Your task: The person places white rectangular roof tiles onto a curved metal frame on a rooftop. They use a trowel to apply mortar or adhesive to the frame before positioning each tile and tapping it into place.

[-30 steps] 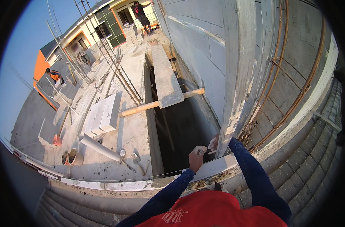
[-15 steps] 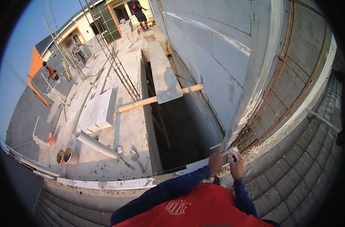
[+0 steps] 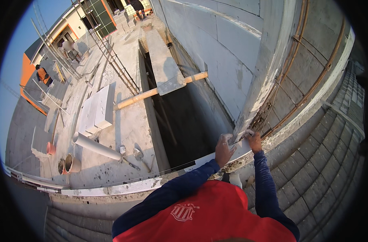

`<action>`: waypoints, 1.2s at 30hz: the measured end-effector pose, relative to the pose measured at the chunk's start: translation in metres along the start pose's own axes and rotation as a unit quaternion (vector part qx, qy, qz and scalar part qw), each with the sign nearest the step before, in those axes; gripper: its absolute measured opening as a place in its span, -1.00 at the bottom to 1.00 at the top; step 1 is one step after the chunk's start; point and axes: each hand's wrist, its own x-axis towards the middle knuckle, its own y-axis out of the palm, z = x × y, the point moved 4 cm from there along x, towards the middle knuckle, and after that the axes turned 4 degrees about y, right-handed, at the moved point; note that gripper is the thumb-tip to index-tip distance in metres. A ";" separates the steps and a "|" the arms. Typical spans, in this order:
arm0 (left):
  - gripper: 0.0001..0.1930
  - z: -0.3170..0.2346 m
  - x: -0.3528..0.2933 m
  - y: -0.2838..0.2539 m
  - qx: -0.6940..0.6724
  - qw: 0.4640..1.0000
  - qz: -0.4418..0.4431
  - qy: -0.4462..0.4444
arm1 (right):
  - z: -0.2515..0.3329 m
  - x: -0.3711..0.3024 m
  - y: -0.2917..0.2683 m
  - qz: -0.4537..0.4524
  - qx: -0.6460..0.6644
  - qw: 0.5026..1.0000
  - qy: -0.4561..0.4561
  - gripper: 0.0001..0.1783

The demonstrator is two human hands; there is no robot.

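My left hand [image 3: 223, 151] is raised at the foot of the pale upright post [image 3: 258, 82], its thumb and fingers apart. My right hand [image 3: 254, 142] is close beside it, its fingers bent and pressed together against the base of the post. Whatever it pinches is too small to make out. Below both hands lies a white block surface [image 3: 242, 149] on top of the low wall. A thin string [image 3: 176, 166] runs along the wall's edge toward my left hand. Rusty reinforcing bars [image 3: 286, 74] rise just right of the post.
A deep opening [image 3: 188, 121] lies ahead, crossed by a plank [image 3: 163, 56] on a bamboo pole [image 3: 137, 99]. White blocks [image 3: 97, 109], a grey pipe [image 3: 96, 146], a trowel [image 3: 138, 154] and buckets [image 3: 73, 164] stand left. Roof tiles [image 3: 309, 173] slope right. Several people work farther off.
My hands were close together at the post's foot; now they are apart, the left slightly left and lower, the right reaching farther up toward the bars. The whole view has shifted slightly.
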 end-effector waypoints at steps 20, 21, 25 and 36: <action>-0.37 0.011 0.010 0.022 0.123 0.990 -0.002 -0.072 | 0.000 0.094 0.049 0.350 0.043 0.922 0.158 -0.78; -0.37 0.012 0.010 0.022 0.109 0.991 -0.003 -0.078 | 0.000 0.097 0.052 0.393 0.052 0.914 0.089 -0.80; -0.34 0.010 0.008 0.024 0.085 0.990 -0.003 -0.117 | -0.015 0.100 0.064 0.363 0.118 0.918 0.109 -0.78; 0.00 -0.008 0.007 0.017 0.033 0.984 -0.019 -0.171 | -0.078 0.101 0.060 0.263 0.005 0.963 0.064 -0.49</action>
